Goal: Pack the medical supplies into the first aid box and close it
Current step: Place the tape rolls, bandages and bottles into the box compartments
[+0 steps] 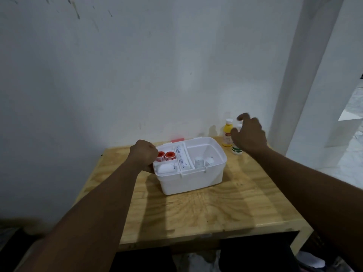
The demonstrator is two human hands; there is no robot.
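Glossy white plastic box (191,178); smooth, grained wooden table (206,209).

A pale grey wall (137,65), marked with dark scuffs near its top, is standing behind a light wooden worktop (196,209). A white pillar (306,75) is rising at the right, and daylight is falling on the pale floor (345,165) beyond it.

Legible markings: none.
The yellow bottle (227,134) carries a label with red print, the long white packet (181,157) in the first aid box (192,179) carries dark characters, and the white bottle (236,150) carries green bands; all are too blurred to read.
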